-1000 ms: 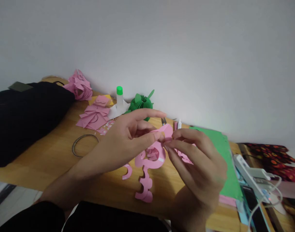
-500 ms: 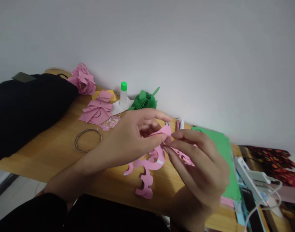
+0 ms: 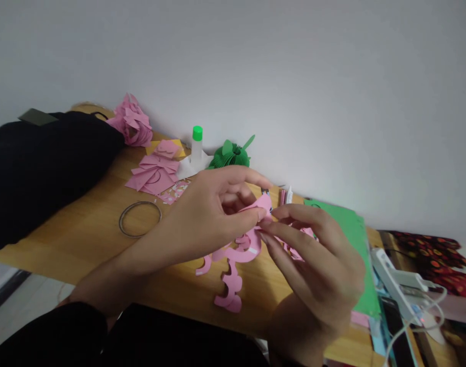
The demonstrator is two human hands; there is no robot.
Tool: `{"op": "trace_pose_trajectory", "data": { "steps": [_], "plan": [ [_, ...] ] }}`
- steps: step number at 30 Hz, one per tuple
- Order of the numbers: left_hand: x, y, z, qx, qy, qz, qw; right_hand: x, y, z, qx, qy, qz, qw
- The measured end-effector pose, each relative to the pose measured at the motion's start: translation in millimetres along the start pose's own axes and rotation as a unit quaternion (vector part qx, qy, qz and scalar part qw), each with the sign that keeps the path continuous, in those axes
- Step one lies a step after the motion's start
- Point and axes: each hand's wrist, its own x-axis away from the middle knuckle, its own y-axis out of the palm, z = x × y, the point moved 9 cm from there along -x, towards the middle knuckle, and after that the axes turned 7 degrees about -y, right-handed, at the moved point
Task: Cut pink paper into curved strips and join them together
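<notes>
Both my hands meet above the middle of a wooden table [image 3: 83, 239]. My left hand [image 3: 206, 214] pinches a small pink paper piece [image 3: 261, 205] between thumb and fingers. My right hand [image 3: 317, 265] pinches the same pink piece from the right side, fingers curled together. Under the hands lies a pink scalloped paper cut-out [image 3: 233, 278] on the table, partly hidden by my fingers.
A black bag [image 3: 37, 168] fills the left. Behind it lie a pink paper flower [image 3: 131, 121], folded pink papers [image 3: 154, 173], a green-capped glue bottle [image 3: 197, 145], a green paper ball [image 3: 229, 155] and a wire ring [image 3: 139, 218]. Green sheets [image 3: 351, 239] and a power strip [image 3: 393, 278] lie at right.
The view has shifted slightly, so the table things sit a little higher. My hands keep pinching the pink piece, with only small finger movements.
</notes>
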Motion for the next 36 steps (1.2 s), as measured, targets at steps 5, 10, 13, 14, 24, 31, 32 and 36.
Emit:
{"op": "trace_pose_trajectory", "data": {
  "steps": [5,10,13,14,24,31,32,36],
  "plan": [
    [0,0.6,0,-0.003,0.0,-0.003,1.0,1,0,1,-0.015,0.009,0.001,1.0],
    [-1,1.6,-1,-0.008,0.002,-0.014,1.0,-2,-1,0,-0.017,0.005,0.005,1.0],
    [-2,2.0,-1,-0.009,0.003,-0.017,1.0,-3,-1,-1,-0.016,0.001,0.005,1.0],
    [-2,2.5,-1,-0.01,0.003,-0.019,1.0,-3,-2,-1,-0.017,0.001,0.007,1.0],
    [1,-0.8,4,-0.02,0.02,0.002,1.0,-1,-2,1,-0.017,0.001,0.023,1.0],
    [7,0.6,13,-0.03,0.061,0.021,0.997,-5,-1,1,0.004,0.013,0.028,1.0],
    [8,0.9,14,-0.036,0.068,0.024,0.997,-5,-1,1,0.004,0.014,0.029,0.999],
    [10,1.2,19,-0.067,0.09,0.036,0.993,-4,-2,2,0.003,0.022,0.033,0.999]
  ]
}}
